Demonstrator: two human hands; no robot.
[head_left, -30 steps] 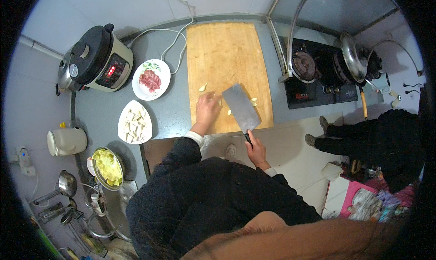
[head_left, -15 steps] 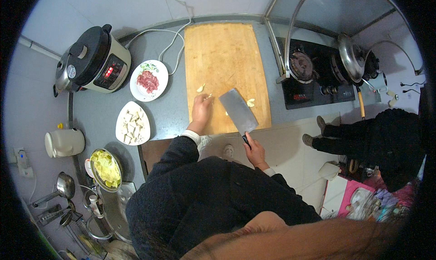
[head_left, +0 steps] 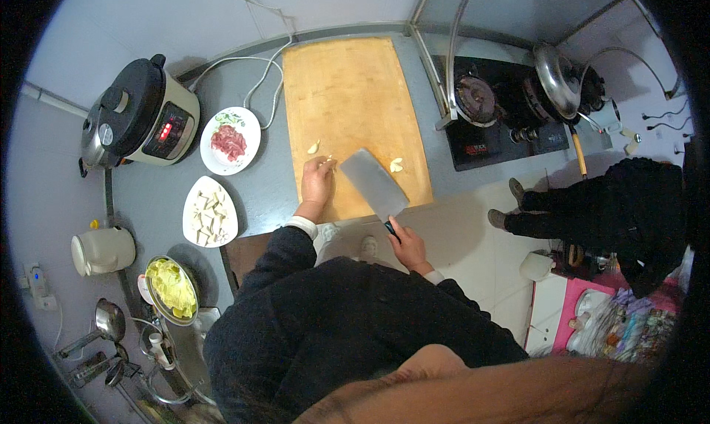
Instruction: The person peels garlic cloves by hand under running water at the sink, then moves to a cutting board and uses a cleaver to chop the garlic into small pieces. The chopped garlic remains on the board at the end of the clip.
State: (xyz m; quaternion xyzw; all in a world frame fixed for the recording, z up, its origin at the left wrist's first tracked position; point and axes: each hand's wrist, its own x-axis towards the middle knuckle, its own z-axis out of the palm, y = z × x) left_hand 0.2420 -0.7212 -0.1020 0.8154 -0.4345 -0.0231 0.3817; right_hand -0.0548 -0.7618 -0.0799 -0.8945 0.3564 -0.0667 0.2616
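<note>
On the wooden cutting board [head_left: 355,91], my left hand [head_left: 318,181] rests near the front edge with its fingers drawn together. Small pale bits of garlic [head_left: 330,160] show at its fingertips. My right hand [head_left: 408,245] grips the black handle of a cleaver [head_left: 375,183]. The broad blade lies low over the board, its far corner close to my left fingertips; whether it touches the wood I cannot tell. One garlic clove [head_left: 313,147] lies beyond my left hand, and flattened garlic pieces [head_left: 396,164] sit right of the blade.
Left of the board stand a plate of sliced meat [head_left: 228,142], a dish of white chunks [head_left: 210,212], a bowl of leafy greens [head_left: 172,285] and an electric cooker [head_left: 151,120]. A gas stove [head_left: 510,139] with a lidded pan is at right. Another person [head_left: 614,209] stands beyond it.
The whole view has shifted a little, so the board sits further left. The cleaver has come slightly nearer my left fingertips, and a small bit beside its blade is now hidden.
</note>
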